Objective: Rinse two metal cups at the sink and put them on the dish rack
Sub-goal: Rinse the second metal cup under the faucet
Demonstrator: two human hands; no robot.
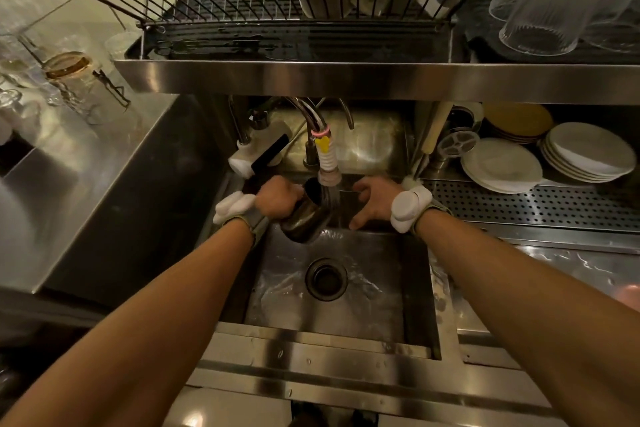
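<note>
Steel cup (304, 224), my left hand (277, 201) gripping it, is tilting under the tap (328, 166) for rinsing. My right hand (375, 203) is hovering spread, empty.

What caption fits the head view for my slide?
Left hand holds a tilted metal cup under the running tap over the sink; right hand hovers beside the stream.

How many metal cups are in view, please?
1: the metal cup gripped by the left hand under the faucet stream. Another may be hidden by the right hand.
</note>
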